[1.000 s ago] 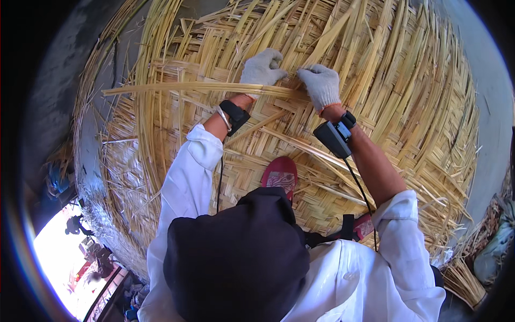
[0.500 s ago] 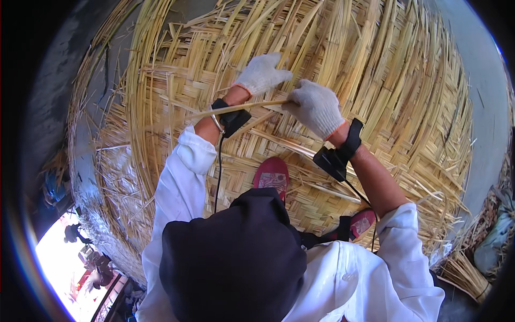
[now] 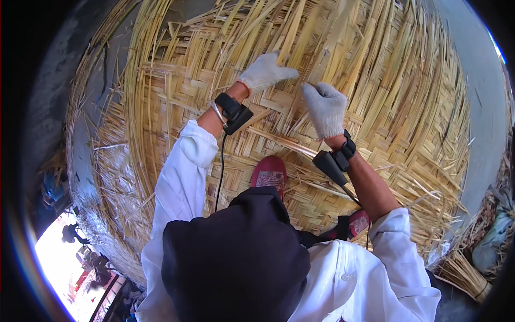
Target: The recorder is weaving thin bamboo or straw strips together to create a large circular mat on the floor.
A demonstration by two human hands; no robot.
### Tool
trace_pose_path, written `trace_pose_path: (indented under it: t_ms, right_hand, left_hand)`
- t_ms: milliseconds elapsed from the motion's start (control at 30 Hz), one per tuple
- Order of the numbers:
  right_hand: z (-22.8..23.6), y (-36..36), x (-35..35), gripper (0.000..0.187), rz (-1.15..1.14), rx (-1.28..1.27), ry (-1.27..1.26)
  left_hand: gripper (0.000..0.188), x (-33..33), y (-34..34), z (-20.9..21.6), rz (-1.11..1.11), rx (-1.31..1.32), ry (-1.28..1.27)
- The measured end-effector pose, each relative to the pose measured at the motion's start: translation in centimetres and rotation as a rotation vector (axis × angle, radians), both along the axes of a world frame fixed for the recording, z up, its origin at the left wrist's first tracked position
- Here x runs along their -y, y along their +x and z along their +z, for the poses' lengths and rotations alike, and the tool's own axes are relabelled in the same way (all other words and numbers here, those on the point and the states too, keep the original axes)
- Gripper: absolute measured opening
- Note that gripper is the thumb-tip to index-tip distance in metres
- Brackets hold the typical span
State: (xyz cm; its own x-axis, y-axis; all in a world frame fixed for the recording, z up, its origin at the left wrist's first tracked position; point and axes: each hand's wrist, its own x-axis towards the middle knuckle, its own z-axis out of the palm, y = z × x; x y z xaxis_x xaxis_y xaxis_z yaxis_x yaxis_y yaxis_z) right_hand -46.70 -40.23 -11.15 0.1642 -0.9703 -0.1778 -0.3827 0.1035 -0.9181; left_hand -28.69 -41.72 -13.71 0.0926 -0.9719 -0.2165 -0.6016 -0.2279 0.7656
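Observation:
A large mat [image 3: 241, 174] of woven pale bamboo-like strips lies under me. My left hand [image 3: 264, 74], in a white knitted glove, hovers over its upper middle with the thumb stretched out to the right and nothing seen in it. To its right, my right hand [image 3: 325, 109] wears a matching glove, its fingers curled closed. A strip [image 3: 323, 60], smeared by motion, appears to run up and away from that fist; its far end blends into the weave. Long unwoven strips [image 3: 389, 64] fan out across the mat's far right part.
My red shoes [image 3: 270, 173] stand on the mat. A bundle of long strips [image 3: 140, 70] crosses its left side. Grey floor [image 3: 483, 115] borders the right. A tied sheaf [image 3: 465, 275] and a greenish sack [image 3: 487, 249] lie at lower right. Black wrist devices [image 3: 234, 112] trail cables.
The strip in my right hand pointed left across my left wrist; now it seems swung round to point away. My right hand has turned upward and shifted slightly right. My left moved slightly right.

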Motion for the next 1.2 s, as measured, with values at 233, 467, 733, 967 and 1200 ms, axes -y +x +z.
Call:
trace_pose_path:
  t_ms: [233, 467, 733, 967, 1200]
  right_hand:
    - [-1.9, 0.9, 0.9, 0.032, -0.053, -0.006, 0.004]
    - [-1.8, 1.6, 3.7, 0.019, 0.634, -0.542, -0.372]
    - [-2.3, 1.9, 5.0, 0.021, 0.693, -0.556, -0.32]
    - [-3.3, 1.7, 4.4, 0.02, 0.714, -0.585, -0.4]
    - [-1.0, 2.2, 5.2, 0.02, 0.655, -0.329, -0.429]
  left_hand:
    - [0.034, -1.5, -0.1, -0.1, 0.038, -0.41, 0.11]
    - [0.033, -2.1, 1.1, 1.0, 0.08, -0.801, 0.039]
    - [0.025, -1.3, 3.0, 0.9, 0.228, -1.786, -0.201]
    - [0.02, -3.9, 3.4, -1.0, 0.825, -0.754, -0.252]
    - [0.027, -7.3, 3.4, -2.5, 0.951, -0.668, -0.248]
